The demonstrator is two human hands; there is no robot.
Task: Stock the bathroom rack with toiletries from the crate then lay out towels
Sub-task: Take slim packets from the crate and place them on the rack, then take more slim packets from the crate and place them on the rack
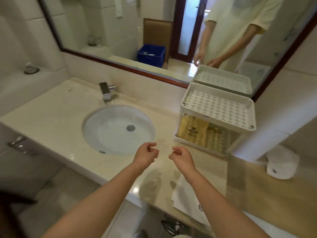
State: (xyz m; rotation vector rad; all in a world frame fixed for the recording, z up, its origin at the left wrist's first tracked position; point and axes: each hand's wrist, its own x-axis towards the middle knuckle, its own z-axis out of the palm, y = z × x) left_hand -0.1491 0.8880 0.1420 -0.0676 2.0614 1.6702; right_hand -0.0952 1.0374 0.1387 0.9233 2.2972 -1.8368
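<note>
Folded towel (187, 200): white, flat at the near edge of the counter (51, 114), partly under the right forearm.
Hands: left hand (145, 153) and right hand (182, 156) hover side by side above the counter, between sink (106, 127) and rack. Fingers are loosely curled, and neither holds anything.
Rack (217, 107): at the counter's far right corner, against the mirror.
Lower tier: yellow packets (192, 131) stand packed in it.
Upper tier: bare perforated tray.
Rolled towel (283, 162): white, just right of the rack; I cannot tell what it rests on.
Crate (151, 54): blue, seen only in the mirror, behind the person, with pale items inside that are too small to name.
Progress: stocking looks about half done, with the top tier unfilled. Towels seem partly laid out.
</note>
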